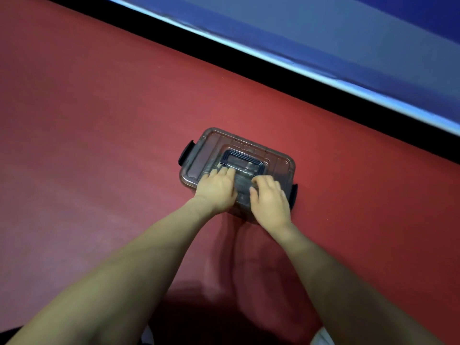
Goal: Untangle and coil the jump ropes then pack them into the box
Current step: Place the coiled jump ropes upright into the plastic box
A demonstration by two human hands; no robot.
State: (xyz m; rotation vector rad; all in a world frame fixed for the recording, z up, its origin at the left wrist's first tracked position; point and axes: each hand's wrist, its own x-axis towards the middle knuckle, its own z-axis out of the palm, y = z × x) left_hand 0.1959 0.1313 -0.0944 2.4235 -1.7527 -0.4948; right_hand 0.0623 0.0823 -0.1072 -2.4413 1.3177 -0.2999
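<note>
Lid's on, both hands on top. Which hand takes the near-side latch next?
Right, probably. The right hand rests on the box lid directly beside the near dark latch. The left hand sits toward the lid's middle, farther from that latch and from the far latch.

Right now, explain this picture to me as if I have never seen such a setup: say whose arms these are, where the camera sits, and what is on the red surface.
There is no machine here. The picture comes from a wide-angle camera worn on a person's head, looking forward and down, so the two bare arms reaching in from the bottom are that person's own.

On the red surface sits one smoky see-through plastic box with its lid on. The lid has a dark fold-down handle, and a dark side latch sticks out at each end.

The left hand and the right hand rest on the near part of the lid, fingers spread, pressing rather than gripping. Something lies inside the box, too blurred to identify. Beyond the surface runs a black strip, then a blue area.
</note>
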